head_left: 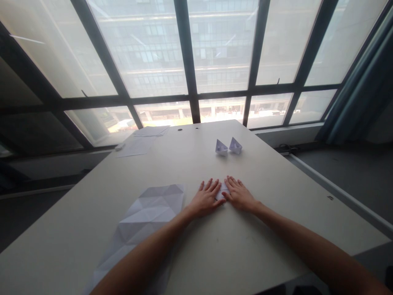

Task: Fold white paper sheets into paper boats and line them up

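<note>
The left hand (206, 198) and the right hand (238, 194) lie flat, palms down, on a small folded white paper piece (221, 193). Their fingers are spread and neither hand grips it. The piece sits toward the near edge of a pale rectangular table (196, 172), and the hands hide most of it; only a sliver shows between them, so its long axis and pointing cannot be told. Beyond the fingertips, two small white paper boats (228, 146) stand just beside each other. A large creased white paper sheet (144, 221) lies left of the left hand, and loose white paper sheets (138, 146) lie near the far left corner.
</note>
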A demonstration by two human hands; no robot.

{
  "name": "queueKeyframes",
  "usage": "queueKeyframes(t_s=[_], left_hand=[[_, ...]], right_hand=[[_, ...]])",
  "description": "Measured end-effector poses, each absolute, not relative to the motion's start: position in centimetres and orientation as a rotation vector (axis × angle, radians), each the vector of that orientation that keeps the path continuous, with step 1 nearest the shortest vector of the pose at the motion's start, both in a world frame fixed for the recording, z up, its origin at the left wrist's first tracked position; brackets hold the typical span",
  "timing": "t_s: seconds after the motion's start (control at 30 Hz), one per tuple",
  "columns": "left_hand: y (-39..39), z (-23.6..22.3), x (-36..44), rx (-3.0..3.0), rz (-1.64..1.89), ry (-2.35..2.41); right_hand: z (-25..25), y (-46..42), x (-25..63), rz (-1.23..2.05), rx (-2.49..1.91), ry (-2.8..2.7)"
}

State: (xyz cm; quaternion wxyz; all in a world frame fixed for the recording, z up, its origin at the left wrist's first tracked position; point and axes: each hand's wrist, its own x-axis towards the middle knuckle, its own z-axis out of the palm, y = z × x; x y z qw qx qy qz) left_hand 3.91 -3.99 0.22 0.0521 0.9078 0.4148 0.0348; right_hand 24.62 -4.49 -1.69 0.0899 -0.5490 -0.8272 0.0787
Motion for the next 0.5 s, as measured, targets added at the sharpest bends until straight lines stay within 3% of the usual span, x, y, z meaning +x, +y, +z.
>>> queueKeyframes(t_s=[0.5], left_hand=[[-4.0,0.18,4.01,2.748,0.106,1.275]], right_hand=[[-2.09,-4.39,24.75,0.261,-1.633,-2.39]])
